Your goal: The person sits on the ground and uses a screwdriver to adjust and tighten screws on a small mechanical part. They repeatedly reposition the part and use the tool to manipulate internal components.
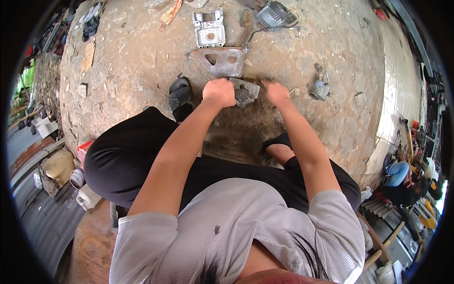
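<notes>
Low over the floor, my left hand (220,93) is closed around the left end of a grey metal casting (252,89) with a dark round boss on its face. My right hand (276,92) is curled just off the casting's right side and partly smeared by motion. A dark blurred shape shows by its fingertips, too unclear to name. Touching or nearly touching the casting's far side, a rusty-edged metal bracket (227,68) with a triangular hole lies flat. Beyond it rests a silver metal housing (209,39) with a round hole.
An electric motor (274,16) with a cable lies at the far side, near a rusty bar (246,31). A small metal part (319,89) sits to the right on the rough floor. A white jug (88,197) stands at left. Another person (402,187) is at the far right.
</notes>
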`<action>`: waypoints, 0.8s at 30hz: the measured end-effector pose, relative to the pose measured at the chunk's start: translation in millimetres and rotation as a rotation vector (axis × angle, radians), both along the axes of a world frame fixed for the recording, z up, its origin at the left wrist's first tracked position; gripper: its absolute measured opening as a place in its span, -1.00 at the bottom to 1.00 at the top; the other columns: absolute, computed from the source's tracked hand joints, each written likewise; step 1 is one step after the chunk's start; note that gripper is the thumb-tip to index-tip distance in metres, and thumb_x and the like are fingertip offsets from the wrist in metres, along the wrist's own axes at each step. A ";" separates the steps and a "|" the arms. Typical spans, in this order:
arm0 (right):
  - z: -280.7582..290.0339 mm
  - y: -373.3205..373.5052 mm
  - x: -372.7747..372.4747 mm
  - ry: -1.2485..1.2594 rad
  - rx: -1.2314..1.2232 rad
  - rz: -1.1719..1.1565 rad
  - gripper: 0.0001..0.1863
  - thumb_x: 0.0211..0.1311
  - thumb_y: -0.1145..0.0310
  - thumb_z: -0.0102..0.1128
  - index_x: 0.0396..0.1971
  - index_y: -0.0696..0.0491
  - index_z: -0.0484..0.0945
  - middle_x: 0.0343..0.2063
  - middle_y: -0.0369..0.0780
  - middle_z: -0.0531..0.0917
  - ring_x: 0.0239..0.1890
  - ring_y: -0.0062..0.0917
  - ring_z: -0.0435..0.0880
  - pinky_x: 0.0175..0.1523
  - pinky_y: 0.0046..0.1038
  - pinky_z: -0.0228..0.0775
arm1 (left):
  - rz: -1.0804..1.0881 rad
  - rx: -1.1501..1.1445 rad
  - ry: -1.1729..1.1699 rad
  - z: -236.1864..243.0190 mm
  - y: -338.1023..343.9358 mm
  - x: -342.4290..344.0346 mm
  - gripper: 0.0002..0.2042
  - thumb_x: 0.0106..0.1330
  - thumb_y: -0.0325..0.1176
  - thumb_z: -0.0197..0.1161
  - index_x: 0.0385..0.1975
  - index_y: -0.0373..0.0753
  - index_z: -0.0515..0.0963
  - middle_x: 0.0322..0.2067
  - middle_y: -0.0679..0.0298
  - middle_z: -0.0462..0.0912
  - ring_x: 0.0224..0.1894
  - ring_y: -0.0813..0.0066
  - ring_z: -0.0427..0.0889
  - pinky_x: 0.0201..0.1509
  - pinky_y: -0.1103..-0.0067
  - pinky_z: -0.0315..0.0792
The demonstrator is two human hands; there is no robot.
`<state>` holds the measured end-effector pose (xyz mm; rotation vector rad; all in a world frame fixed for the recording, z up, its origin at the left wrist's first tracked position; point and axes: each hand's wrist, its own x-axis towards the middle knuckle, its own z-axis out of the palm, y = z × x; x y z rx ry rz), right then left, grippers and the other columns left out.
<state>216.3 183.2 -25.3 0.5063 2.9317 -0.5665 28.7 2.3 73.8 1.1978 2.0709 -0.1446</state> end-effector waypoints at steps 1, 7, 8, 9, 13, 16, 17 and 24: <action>1.3 5.4 -3.8 0.022 -0.013 -0.060 -0.33 0.27 0.58 0.00 0.39 -0.17 0.51 0.40 -0.33 0.54 0.40 -0.37 0.55 0.41 -0.33 0.48 | 0.000 0.005 0.002 -1.4 -1.8 0.4 -0.63 0.14 -0.23 0.31 -0.03 -0.10 0.75 0.01 0.09 0.77 0.09 0.10 0.76 0.18 0.26 0.64; 17.7 -0.6 -13.1 -0.451 -0.066 -0.158 -0.33 0.24 0.60 -0.01 0.35 -0.21 0.56 0.34 -0.27 0.60 0.36 -0.39 0.57 0.37 -0.31 0.51 | 0.015 0.012 -0.002 -6.4 -3.4 -0.6 -0.64 0.15 -0.24 0.31 -0.04 -0.10 0.76 -0.01 0.09 0.78 0.09 0.10 0.76 0.18 0.26 0.64; 11.4 3.1 -9.0 -0.229 -0.070 -0.133 -0.32 0.24 0.59 -0.02 0.36 -0.23 0.55 0.33 -0.27 0.60 0.35 -0.37 0.58 0.36 -0.30 0.51 | 0.012 0.016 0.000 -6.5 -2.7 -0.2 -0.64 0.15 -0.24 0.31 -0.04 -0.10 0.76 -0.01 0.09 0.78 0.09 0.10 0.76 0.18 0.26 0.64; 0.1 5.9 2.2 -0.012 -0.073 -0.115 -0.31 0.24 0.59 -0.02 0.36 -0.25 0.54 0.32 -0.27 0.61 0.34 -0.35 0.59 0.36 -0.29 0.52 | 0.000 0.022 -0.002 -6.8 -1.5 1.6 -0.64 0.15 -0.23 0.31 -0.04 -0.10 0.76 -0.02 0.09 0.78 0.09 0.10 0.76 0.18 0.26 0.65; 2.4 -13.8 6.5 0.079 -0.084 0.175 -0.29 0.25 0.59 -0.06 0.39 -0.25 0.51 0.33 -0.27 0.60 0.36 -0.31 0.58 0.37 -0.27 0.51 | 0.005 0.022 0.004 -8.6 -0.7 -1.4 -0.63 0.14 -0.23 0.31 -0.04 -0.09 0.76 -0.03 0.09 0.78 0.08 0.10 0.76 0.17 0.26 0.65; 17.3 -4.4 -12.5 -0.541 -0.178 -0.392 -0.28 0.25 0.60 -0.06 0.40 -0.25 0.51 0.38 -0.28 0.55 0.42 -0.34 0.51 0.39 -0.26 0.50 | 0.004 0.002 -0.003 -10.8 -3.8 -0.9 -0.64 0.14 -0.23 0.31 -0.04 -0.09 0.76 -0.03 0.08 0.78 0.08 0.09 0.76 0.18 0.25 0.65; 14.7 -6.6 -7.9 -0.267 -0.111 -0.268 -0.28 0.26 0.60 -0.06 0.41 -0.26 0.50 0.39 -0.28 0.54 0.44 -0.36 0.49 0.41 -0.27 0.49 | 0.005 0.014 0.002 -11.6 -3.4 0.7 -0.64 0.14 -0.23 0.31 -0.04 -0.09 0.76 -0.03 0.08 0.78 0.08 0.09 0.76 0.18 0.25 0.65; -1.1 -13.7 16.9 -0.023 -0.058 -0.189 -0.27 0.23 0.65 -0.04 0.41 -0.18 0.50 0.43 -0.31 0.50 0.48 -0.41 0.44 0.46 -0.32 0.44 | 0.005 -0.008 0.012 -7.9 -0.1 -0.1 -0.63 0.14 -0.22 0.31 -0.05 -0.10 0.76 -0.02 0.08 0.78 0.09 0.10 0.75 0.18 0.25 0.64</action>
